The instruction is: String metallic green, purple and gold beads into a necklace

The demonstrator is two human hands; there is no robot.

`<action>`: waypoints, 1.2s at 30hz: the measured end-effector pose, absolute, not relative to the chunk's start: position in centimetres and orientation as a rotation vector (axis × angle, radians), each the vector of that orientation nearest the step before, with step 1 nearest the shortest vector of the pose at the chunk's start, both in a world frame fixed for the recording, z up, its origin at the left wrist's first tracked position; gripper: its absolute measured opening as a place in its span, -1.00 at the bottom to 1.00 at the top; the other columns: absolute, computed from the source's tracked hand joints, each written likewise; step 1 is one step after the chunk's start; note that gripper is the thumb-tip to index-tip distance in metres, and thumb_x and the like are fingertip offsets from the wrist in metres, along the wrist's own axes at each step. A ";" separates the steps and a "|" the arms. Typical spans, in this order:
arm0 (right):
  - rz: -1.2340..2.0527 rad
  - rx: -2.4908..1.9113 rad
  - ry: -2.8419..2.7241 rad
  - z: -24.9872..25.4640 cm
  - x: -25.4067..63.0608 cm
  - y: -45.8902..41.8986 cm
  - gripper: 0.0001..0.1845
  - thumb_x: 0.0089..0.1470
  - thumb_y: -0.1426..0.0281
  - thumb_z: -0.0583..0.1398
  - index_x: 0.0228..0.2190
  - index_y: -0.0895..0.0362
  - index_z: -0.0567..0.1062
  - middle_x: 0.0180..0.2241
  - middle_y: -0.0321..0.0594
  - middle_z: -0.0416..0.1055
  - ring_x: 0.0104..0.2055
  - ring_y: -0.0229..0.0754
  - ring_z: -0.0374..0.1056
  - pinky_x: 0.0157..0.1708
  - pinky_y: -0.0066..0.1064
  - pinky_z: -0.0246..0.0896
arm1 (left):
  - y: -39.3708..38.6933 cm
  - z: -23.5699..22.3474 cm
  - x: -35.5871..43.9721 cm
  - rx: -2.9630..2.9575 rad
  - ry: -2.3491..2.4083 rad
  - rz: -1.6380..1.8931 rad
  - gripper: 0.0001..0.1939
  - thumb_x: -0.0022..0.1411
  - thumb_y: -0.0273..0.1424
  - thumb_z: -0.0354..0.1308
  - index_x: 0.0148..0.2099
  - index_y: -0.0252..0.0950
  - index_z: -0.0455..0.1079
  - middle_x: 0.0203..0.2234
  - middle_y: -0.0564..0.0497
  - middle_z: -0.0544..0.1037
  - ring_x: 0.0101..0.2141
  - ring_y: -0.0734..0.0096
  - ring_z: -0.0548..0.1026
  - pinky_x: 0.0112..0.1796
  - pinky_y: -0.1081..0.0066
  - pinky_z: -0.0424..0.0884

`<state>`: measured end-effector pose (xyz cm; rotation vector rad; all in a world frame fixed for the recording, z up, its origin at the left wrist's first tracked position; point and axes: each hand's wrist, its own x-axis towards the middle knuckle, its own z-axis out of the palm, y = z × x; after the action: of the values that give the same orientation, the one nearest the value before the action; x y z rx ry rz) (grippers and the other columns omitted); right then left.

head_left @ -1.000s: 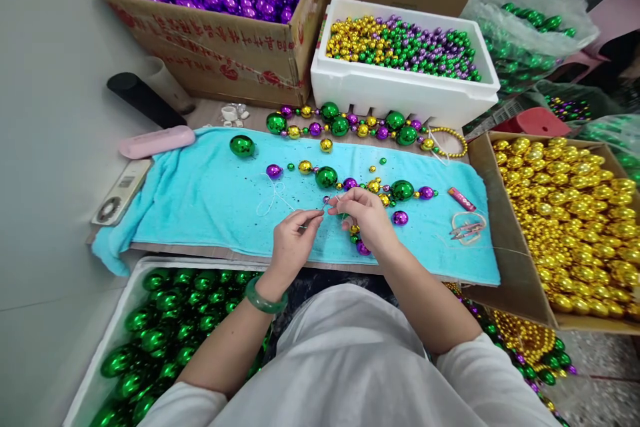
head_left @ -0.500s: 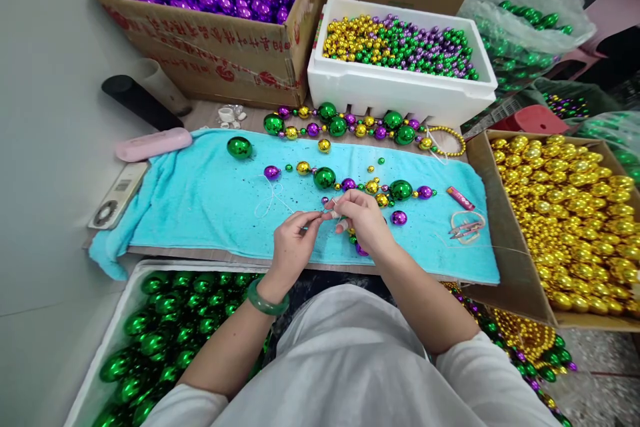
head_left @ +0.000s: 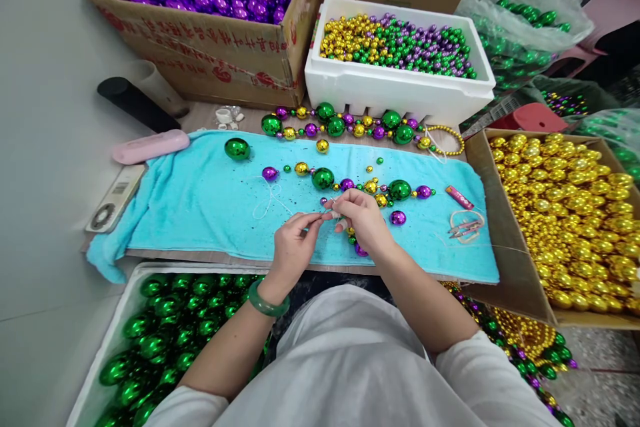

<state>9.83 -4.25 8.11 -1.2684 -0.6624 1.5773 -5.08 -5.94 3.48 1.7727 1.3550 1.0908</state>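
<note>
Over the turquoise towel (head_left: 190, 207) my two hands meet fingertip to fingertip. My left hand (head_left: 294, 243), closed in a pinch, grips a thin white string (head_left: 270, 203) whose loose loops lie to its left. My right hand (head_left: 367, 220) also pinches the string; white tape wraps some of its fingers. Just beyond the hands runs a strand of beads, with a large green bead (head_left: 323, 179) and a purple bead (head_left: 423, 192) on it. Part of the strand passes under my right hand, which hides it. A loose purple bead (head_left: 398, 217) rests beside that hand.
Small scissors (head_left: 465, 228) and a pink packet (head_left: 459, 197) lie right. Behind are a finished-looking bead strand (head_left: 335, 127), a white foam box (head_left: 395, 87) and a carton of purple beads (head_left: 200, 47). Gold beads (head_left: 575, 213) fill a carton at right; green beads (head_left: 170, 340) fill a front-left tub.
Both hands keep nearly the same pinched pose, with only slight finger movement. The whole view has shifted a little; the beads on the towel have not visibly moved.
</note>
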 end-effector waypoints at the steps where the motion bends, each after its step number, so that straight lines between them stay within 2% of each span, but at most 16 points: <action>1: 1.574 -1.274 -0.670 8.1 9.8 -4.2 -0.76 -0.28 0.34 0.34 -0.56 0.15 0.39 -0.40 -0.20 0.52 -0.45 -0.21 0.47 -0.69 -0.55 0.24 | -5.9 3.5 -5.1 1.782 1.357 1.089 -0.82 0.29 -0.38 0.13 -0.20 -0.24 0.57 -0.37 0.00 0.62 -0.40 0.47 0.54 -0.44 0.51 0.44; 9: 1.438 -1.355 -0.812 7.4 10.1 -4.1 -0.78 -0.20 0.32 0.31 -0.51 0.13 0.39 -0.45 -0.25 0.48 -0.44 -0.22 0.46 -0.68 -0.55 0.25 | -5.7 3.0 -5.4 2.035 1.401 1.055 -0.81 0.32 -0.42 0.08 -0.15 -0.26 0.53 -0.36 -0.02 0.60 -0.33 0.41 0.55 -0.33 0.44 0.45; 15: 1.326 -1.391 -0.890 6.9 10.3 -4.2 -0.89 -0.18 0.34 0.23 -0.52 0.11 0.41 -0.55 -0.33 0.38 -0.50 -0.28 0.34 -0.66 -0.54 0.17 | -5.8 3.3 -5.6 2.365 1.470 0.934 -0.77 0.35 -0.44 0.04 -0.09 -0.28 0.52 -0.40 -0.01 0.57 -0.37 0.37 0.52 -0.32 0.41 0.39; 19: 1.158 -1.359 -0.875 7.1 11.1 -4.5 -0.93 -0.20 0.37 0.22 -0.57 0.11 0.44 -0.46 -0.28 0.44 -0.48 -0.31 0.25 -0.62 -0.52 0.11 | -5.6 4.0 -5.8 2.621 1.483 0.867 -0.76 0.34 -0.47 0.03 -0.09 -0.23 0.53 -0.37 -0.02 0.57 -0.34 0.33 0.50 -0.32 0.39 0.36; 21: 1.184 -1.304 -0.800 7.6 12.2 -4.7 -0.91 -0.21 0.36 0.25 -0.57 0.11 0.44 -0.43 -0.26 0.48 -0.46 -0.29 0.28 -0.61 -0.51 0.12 | -5.3 4.4 -6.1 2.713 1.450 0.855 -0.75 0.33 -0.48 0.04 -0.09 -0.21 0.53 -0.36 -0.02 0.57 -0.33 0.32 0.49 -0.32 0.38 0.36; 24: 1.269 -1.196 -0.678 8.8 15.3 -5.7 -0.84 -0.20 0.34 0.31 -0.52 0.10 0.42 -0.46 -0.26 0.48 -0.42 -0.24 0.36 -0.63 -0.51 0.11 | -4.7 5.1 -7.0 2.753 1.450 0.850 -0.73 0.33 -0.48 0.03 -0.08 -0.19 0.54 -0.36 -0.04 0.57 -0.32 0.30 0.49 -0.31 0.36 0.36; 26: 1.277 -1.158 -0.635 9.7 18.4 -6.9 -0.78 -0.20 0.31 0.34 -0.51 0.08 0.40 -0.55 -0.31 0.40 -0.46 -0.23 0.37 -0.66 -0.52 0.05 | -4.4 5.7 -7.9 2.775 1.473 0.812 -0.72 0.33 -0.49 0.03 -0.09 -0.18 0.55 -0.35 -0.06 0.57 -0.30 0.28 0.50 -0.29 0.34 0.37; 28: 1.252 -1.150 -0.656 10.5 22.0 -8.5 -0.74 -0.19 0.30 0.37 -0.51 0.07 0.39 -0.64 -0.38 0.26 -0.54 -0.27 0.30 -0.69 -0.52 -0.01 | -4.3 6.1 -8.9 2.844 1.465 0.748 -0.70 0.31 -0.52 0.02 -0.09 -0.19 0.56 -0.33 -0.07 0.58 -0.28 0.27 0.50 -0.28 0.33 0.37; 32: 1.053 -1.201 -0.714 11.4 29.8 -12.7 -0.81 -0.19 0.31 0.39 -0.56 0.01 0.47 -0.72 -0.41 0.00 -0.67 -0.32 0.02 -0.68 -0.40 -0.07 | -4.2 6.9 -10.9 3.068 1.387 0.657 -0.69 0.27 -0.58 0.03 -0.10 -0.23 0.55 -0.32 -0.08 0.59 -0.28 0.26 0.49 -0.28 0.33 0.37; 36: 0.706 -1.632 -0.774 11.1 36.3 -16.5 -0.88 -0.07 0.35 0.33 -0.56 -0.03 0.49 -0.67 -0.30 0.18 -0.60 -0.18 0.16 -0.65 -0.33 -0.09 | -4.6 7.9 -11.4 3.200 1.289 0.586 -0.71 0.25 -0.61 0.04 -0.11 -0.27 0.53 -0.33 -0.09 0.58 -0.28 0.25 0.49 -0.29 0.32 0.37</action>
<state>36.30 -16.51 11.07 -1.6325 -0.7744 0.7062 -11.44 -4.56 7.91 3.1998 1.2891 0.5858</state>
